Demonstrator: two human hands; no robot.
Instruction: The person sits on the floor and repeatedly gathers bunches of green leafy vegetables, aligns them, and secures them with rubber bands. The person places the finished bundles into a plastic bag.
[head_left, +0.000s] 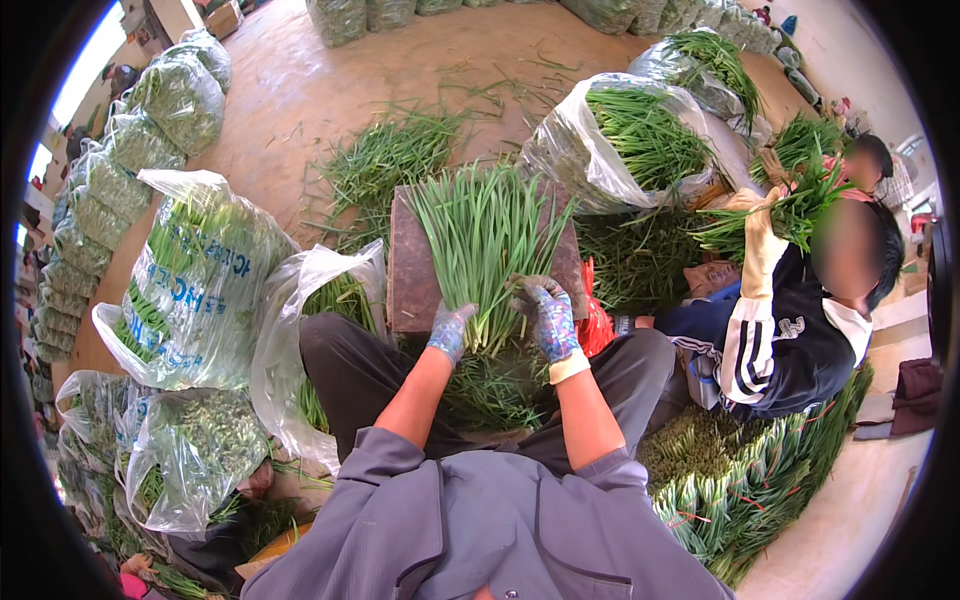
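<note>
A fanned bunch of long flat green leaves with pale stem ends, resembling garlic chives (487, 232), lies on a worn brown board (411, 281) before my knees. Its stem ends overhang the board's near edge. My left hand (451, 330), in a patterned glove, grips the bunch low on its left side, thumb across the stems. At the lower right edge of the bunch is my right hand (551, 311), gloved likewise, with curled fingers against the stems; whether they pinch any is hidden. Red plastic ties (592, 319) hang beside the board, near my right hand.
Loose leaves (397, 157) litter the floor beyond the board. An open plastic bag (555, 157) of greens stands ahead right; filled bags (202, 285) crowd the left. A seated co-worker (787, 337) holds greens close on my right. Tied bundles (742, 480) lie behind that person.
</note>
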